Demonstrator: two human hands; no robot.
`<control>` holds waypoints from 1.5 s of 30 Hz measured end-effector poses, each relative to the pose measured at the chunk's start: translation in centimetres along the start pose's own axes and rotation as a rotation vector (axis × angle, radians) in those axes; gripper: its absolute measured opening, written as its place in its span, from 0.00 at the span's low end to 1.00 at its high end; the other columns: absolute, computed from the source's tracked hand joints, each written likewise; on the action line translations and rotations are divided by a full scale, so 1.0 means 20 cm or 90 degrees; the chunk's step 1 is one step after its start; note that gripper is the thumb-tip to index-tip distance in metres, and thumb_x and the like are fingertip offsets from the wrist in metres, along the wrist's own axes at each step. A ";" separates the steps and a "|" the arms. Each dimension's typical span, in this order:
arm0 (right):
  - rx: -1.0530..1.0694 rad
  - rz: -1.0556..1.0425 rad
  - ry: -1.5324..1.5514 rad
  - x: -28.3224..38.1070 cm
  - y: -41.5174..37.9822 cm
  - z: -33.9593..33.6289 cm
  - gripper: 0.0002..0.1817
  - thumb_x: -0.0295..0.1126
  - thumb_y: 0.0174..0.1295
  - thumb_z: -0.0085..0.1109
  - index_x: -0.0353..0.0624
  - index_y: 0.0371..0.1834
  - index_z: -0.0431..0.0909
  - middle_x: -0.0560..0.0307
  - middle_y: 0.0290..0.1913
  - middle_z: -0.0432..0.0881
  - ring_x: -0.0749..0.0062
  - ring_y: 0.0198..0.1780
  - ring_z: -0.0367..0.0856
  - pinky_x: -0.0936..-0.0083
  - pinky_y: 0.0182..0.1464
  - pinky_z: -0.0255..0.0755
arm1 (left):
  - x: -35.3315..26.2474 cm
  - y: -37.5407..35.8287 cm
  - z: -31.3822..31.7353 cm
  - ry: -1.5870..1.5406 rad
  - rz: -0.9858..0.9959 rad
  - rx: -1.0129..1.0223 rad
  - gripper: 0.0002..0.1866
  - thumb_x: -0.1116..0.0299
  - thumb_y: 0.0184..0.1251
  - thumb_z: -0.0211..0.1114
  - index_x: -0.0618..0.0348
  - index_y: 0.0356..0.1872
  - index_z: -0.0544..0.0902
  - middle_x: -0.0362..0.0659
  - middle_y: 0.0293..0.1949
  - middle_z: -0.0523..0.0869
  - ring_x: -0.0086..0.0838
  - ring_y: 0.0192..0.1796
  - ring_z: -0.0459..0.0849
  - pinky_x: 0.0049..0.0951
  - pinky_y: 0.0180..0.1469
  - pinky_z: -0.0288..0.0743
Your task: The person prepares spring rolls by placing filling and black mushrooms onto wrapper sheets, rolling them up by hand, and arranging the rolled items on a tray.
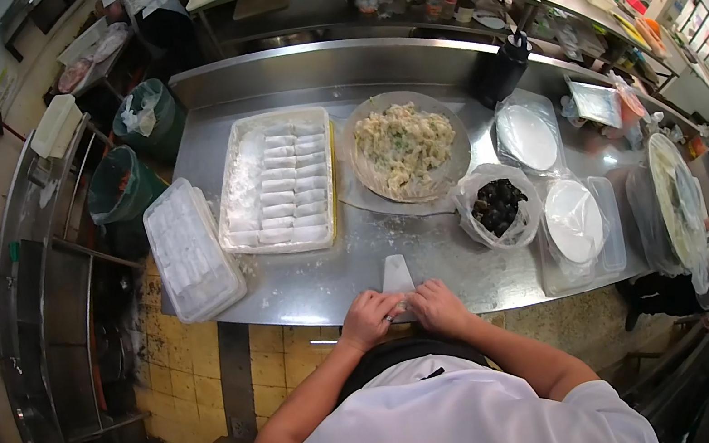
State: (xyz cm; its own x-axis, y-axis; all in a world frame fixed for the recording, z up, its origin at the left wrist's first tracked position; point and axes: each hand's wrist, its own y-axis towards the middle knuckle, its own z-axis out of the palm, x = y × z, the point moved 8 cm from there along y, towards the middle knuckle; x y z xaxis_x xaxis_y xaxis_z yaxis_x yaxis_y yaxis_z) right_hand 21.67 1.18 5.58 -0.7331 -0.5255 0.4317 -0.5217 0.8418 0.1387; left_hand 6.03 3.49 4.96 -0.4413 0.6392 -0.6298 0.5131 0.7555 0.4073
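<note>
At the front edge of the steel table, my left hand (pixel 371 316) and my right hand (pixel 438 306) come together with bent fingers. Both grip the near end of a flat white strip (pixel 396 274), which lies on the metal and points away from me. What sits right between the fingertips is mostly hidden. Beyond, on the left, a white tray (pixel 329 166) holds rows of white floury rolls (pixel 278 198). A round tray of chunky pale filling (pixel 405 145) stands at the centre back. To its right is a plastic-lined bowl of dark pieces (pixel 499 207).
A lidded white container (pixel 192 250) overhangs the table's left edge. On the right are bagged stacks of white rounds (pixel 573 221) and a large bagged disc (pixel 678 201). A black holder (pixel 503 71) stands at the back. Green bins (pixel 120 185) are left; other people work nearby.
</note>
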 end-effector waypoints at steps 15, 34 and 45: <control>-0.072 -0.047 -0.165 0.06 0.10 -0.04 0.15 0.38 0.64 0.68 0.43 0.49 0.86 0.53 0.48 0.82 0.56 0.54 0.81 0.58 0.59 0.75 | 0.17 0.15 0.08 0.041 -0.151 0.066 0.07 0.64 0.73 0.73 0.54 0.42 0.93 0.46 0.44 0.89 0.48 0.50 0.85 0.47 0.57 0.80; -0.087 0.027 -0.028 -0.13 0.18 -0.02 0.15 0.32 0.69 0.65 0.40 0.56 0.84 0.47 0.49 0.85 0.49 0.54 0.84 0.57 0.57 0.81 | 0.20 0.21 0.03 0.009 -0.049 0.049 0.17 0.68 0.66 0.76 0.54 0.55 0.89 0.44 0.54 0.91 0.45 0.55 0.88 0.46 0.57 0.80; -0.064 0.329 0.142 -0.27 0.29 -0.22 0.31 0.38 0.69 0.70 0.37 0.72 0.76 0.38 0.55 0.87 0.37 0.57 0.87 0.48 0.60 0.81 | 0.17 0.21 0.06 0.072 0.002 0.067 0.22 0.63 0.65 0.78 0.51 0.61 0.89 0.42 0.55 0.90 0.41 0.57 0.87 0.44 0.57 0.79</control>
State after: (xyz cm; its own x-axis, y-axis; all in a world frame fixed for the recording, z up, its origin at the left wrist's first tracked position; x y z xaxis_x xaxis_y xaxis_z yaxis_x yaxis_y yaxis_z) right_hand 24.61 9.46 7.96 -0.7660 -0.0122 0.6427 -0.0672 0.9959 -0.0612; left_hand 7.56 8.71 3.81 -0.5162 0.6587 -0.5474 0.5869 0.7375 0.3340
